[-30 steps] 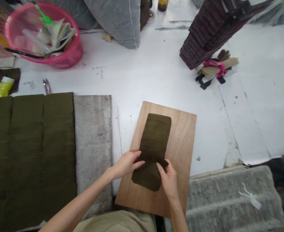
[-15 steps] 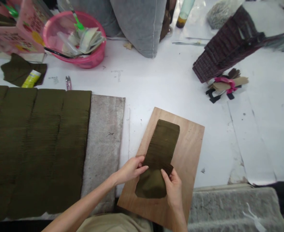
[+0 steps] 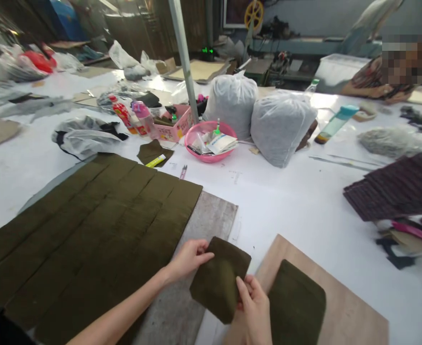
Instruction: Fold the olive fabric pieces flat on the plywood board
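Observation:
Between my two hands hangs an olive-green fabric piece (image 3: 220, 280), lifted above the table and slightly bowed in the middle. My left hand (image 3: 191, 258) pinches its upper left edge. At its right edge, the thumb and fingers of my right hand (image 3: 254, 302) are closed on it. More olive pieces (image 3: 297, 302) lie stacked on a wooden board (image 3: 358, 306) to the right. On the left, overlapping rows of the same olive fabric (image 3: 99, 230) cover much of a grey board (image 3: 216, 215), whose right strip shows.
A pink basin (image 3: 211, 155) holds papers and tools, with stuffed white bags (image 3: 282, 127) behind it. Small snips (image 3: 183, 172) and a yellow tube (image 3: 155, 161) lie beyond the rows. Dark striped fabric (image 3: 393, 187) is stacked at right. A person (image 3: 379, 76) is at far right.
One olive piece has come off the stack on the wooden board and moved left in both hands, toward the rows. The head view has tilted up, showing more of the room.

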Action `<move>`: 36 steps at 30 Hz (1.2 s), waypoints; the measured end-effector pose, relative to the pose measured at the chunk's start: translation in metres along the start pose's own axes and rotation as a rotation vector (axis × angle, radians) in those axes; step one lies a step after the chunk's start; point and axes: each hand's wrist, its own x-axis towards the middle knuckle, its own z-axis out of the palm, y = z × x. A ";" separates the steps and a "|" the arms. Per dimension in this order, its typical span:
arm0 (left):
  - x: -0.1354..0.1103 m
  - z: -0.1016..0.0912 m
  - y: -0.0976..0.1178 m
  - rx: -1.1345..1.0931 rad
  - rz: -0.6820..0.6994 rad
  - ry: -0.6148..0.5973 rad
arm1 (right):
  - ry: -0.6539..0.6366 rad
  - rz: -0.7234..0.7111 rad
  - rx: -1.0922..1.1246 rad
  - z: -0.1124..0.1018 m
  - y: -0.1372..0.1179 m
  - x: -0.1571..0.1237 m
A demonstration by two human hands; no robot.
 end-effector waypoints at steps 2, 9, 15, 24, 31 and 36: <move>0.017 -0.021 0.000 -0.015 -0.012 0.052 | -0.090 0.046 0.022 0.022 -0.013 0.026; 0.074 -0.070 -0.009 0.070 -0.006 0.189 | -0.101 -0.045 -0.036 0.078 -0.037 0.100; 0.108 -0.087 -0.009 0.241 0.012 0.353 | -0.086 -0.124 -0.146 0.095 -0.043 0.141; 0.127 -0.094 -0.004 0.329 -0.069 0.421 | -0.001 -0.214 -0.338 0.100 -0.052 0.162; 0.132 -0.098 -0.007 0.279 -0.120 0.398 | -0.039 -0.138 -0.363 0.103 -0.057 0.165; 0.137 -0.098 -0.005 0.318 -0.164 0.420 | -0.013 -0.175 -0.462 0.104 -0.059 0.169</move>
